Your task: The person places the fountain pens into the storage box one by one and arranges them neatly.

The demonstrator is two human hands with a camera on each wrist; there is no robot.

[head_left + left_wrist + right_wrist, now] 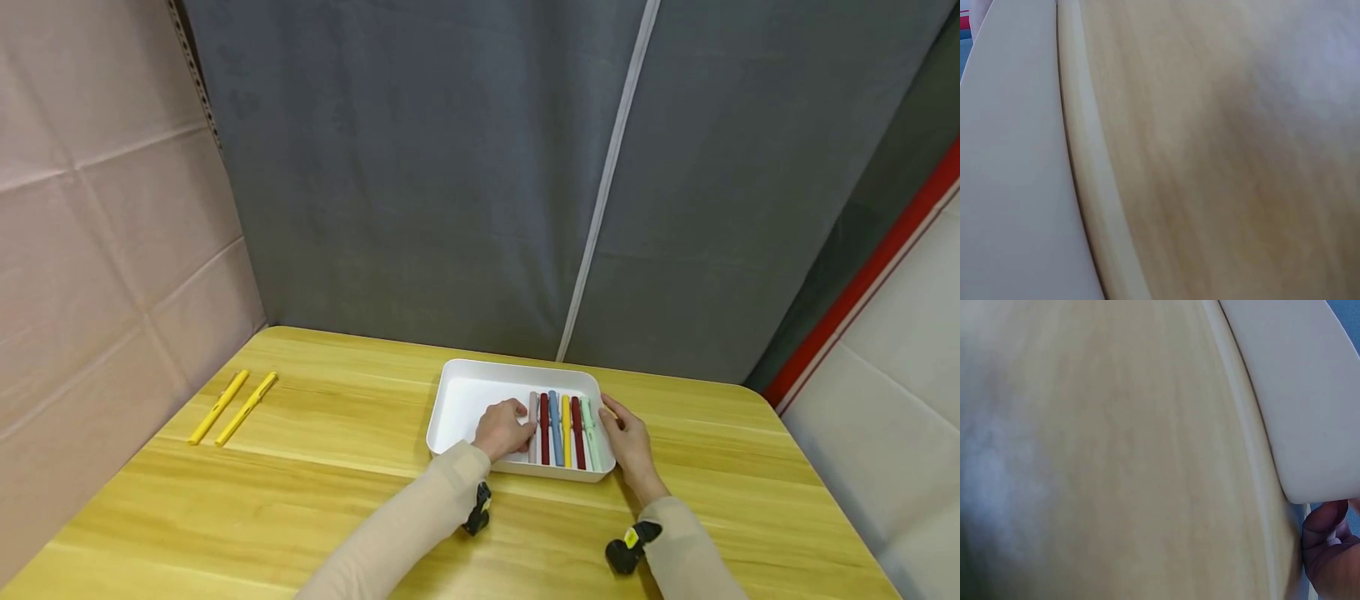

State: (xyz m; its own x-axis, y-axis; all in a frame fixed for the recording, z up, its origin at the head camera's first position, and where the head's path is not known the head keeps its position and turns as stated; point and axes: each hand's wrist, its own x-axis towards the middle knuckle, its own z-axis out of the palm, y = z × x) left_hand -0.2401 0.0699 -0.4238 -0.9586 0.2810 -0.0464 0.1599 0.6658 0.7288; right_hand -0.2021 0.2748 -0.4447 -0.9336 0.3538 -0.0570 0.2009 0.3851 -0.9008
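Lining up pens in the white tray [457, 392], the person is looking well along: six pens [558, 425] are lying side by side in its right half, while two yellow pens [232, 407] are waiting far left on the desk [337, 492]. The left hand [504, 428] is curling its grip against the leftmost pen; the right hand [628, 442] is resting with relaxed fingers on the tray's right rim.

- Tabletop [337, 492]: pale yellow wood grain, rounded corners, set against a grey curtain and a pink wall.
- White tray [468, 396]: sits on it right of centre, toward the far edge.
- Two yellow pens [232, 407]: lie side by side at the far left, well apart from the tray.
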